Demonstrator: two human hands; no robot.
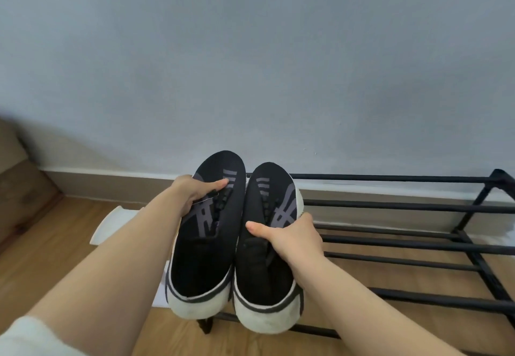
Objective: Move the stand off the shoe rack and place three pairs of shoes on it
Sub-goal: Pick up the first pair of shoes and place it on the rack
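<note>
At lower centre, the left hand and right hand are each gripping one black white-soled sneaker over the black metal-bar shoe rack.

the light is soft and even, a bit dim, like daylight in a room. the wall looks pale blue-grey with faint darker patches. my arms cast a soft shadow low on the wall at the left. there is no glare. the picture bends at the edges, so the rack bars curve. the far left corner is blurry, and my sleeve is fuzzy too.
</note>
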